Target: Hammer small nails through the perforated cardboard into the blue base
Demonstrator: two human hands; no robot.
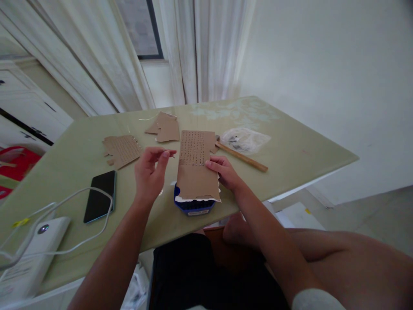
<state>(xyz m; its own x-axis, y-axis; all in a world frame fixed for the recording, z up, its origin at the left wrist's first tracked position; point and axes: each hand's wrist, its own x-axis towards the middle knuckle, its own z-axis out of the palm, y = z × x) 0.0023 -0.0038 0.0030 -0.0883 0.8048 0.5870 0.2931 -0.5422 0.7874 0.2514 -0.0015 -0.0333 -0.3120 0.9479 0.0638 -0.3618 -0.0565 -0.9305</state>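
Observation:
A brown cardboard piece (197, 181) with rows of small holes or studs over its far half lies across a blue container (195, 207) in front of me. My right hand (224, 171) grips its right edge, thumb on top and fingers at the side, partly hidden. Just left of the cardboard, my left hand (151, 172) is raised with thumb and forefinger pinched on a thin, dark, nail-like piece (174, 156), too small to make out fully. Beyond my right hand lies a hammer (243, 158) with a wooden handle, beside a clear plastic bag (243, 140) holding small dark bits.
Another dotted cardboard piece (121, 150) and a torn cardboard scrap (167, 128) lie further back on the greenish table (300, 146). At left are a black phone (100, 196), a white power bank (45, 245) and a looping white cable (84, 245). Curtains and a wall stand behind.

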